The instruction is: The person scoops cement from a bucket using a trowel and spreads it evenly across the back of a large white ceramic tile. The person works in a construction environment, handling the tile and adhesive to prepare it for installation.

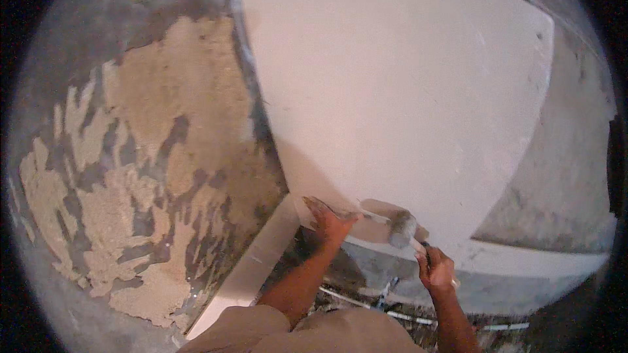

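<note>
My right hand [437, 268] is wrapped round the handle of a mallet with a grey, roundish head [403, 229]. The head is close to the lower edge of a large pale tile [405, 104]; whether it touches cannot be told. To its left, my left hand [332, 222] lies with its fingers stretched out against the lower left part of the tile, near the corner. A narrow pale tile strip [252, 255] runs from that corner down toward my left knee.
Left of the tile, patchy tan mortar [176, 98] covers a grey surface. Bare grey cement [569, 150] borders the tile on the right. A pale ledge [523, 260] runs along its lower right. Below lie a thin white pipe [347, 297] and dark, wet-looking ground.
</note>
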Demonstrator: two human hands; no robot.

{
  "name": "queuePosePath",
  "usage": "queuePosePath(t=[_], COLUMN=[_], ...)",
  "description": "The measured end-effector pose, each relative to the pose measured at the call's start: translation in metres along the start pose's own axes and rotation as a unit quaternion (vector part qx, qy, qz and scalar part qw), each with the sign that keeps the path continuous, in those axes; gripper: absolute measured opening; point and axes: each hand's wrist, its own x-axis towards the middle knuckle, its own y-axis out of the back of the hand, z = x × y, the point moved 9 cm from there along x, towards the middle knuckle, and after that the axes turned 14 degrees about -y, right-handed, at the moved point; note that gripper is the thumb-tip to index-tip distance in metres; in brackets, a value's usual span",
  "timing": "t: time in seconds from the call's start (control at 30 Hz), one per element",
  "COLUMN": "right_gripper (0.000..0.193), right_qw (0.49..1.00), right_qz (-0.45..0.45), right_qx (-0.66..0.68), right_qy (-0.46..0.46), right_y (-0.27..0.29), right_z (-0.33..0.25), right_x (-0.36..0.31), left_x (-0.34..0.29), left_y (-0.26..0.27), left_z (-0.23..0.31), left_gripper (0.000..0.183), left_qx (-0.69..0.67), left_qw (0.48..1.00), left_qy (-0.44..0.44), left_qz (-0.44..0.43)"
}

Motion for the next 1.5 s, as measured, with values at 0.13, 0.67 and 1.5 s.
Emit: queuePosePath(t=[0.13, 0.67, 1.5], right_gripper=[0.019, 0.026, 0.022], right_qw=[1.0, 0.97, 0.998], right_qz=[0.001, -0.11, 0.021], right_qx=[-0.002, -0.189, 0.0], right_qy=[0.004, 0.103, 0.061], right_y=[0.01, -0.065, 0.019], right_z=[-0.028, -0.136, -0.06], right_x=[0.022, 0.079, 0.062], left_x=[-0.008, -0.006, 0.0], left_y=[0.019, -0.014, -0.007], left_z=[0.032, 0.03, 0.02], left_gripper=[0.158, 0.121, 0.145], left_qx=[-0.066, -0.011, -0.021], left_qw=[0.998, 0.998, 0.998], left_qy=[-0.014, -0.061, -0.021], left_qz=[0.014, -0.022, -0.046])
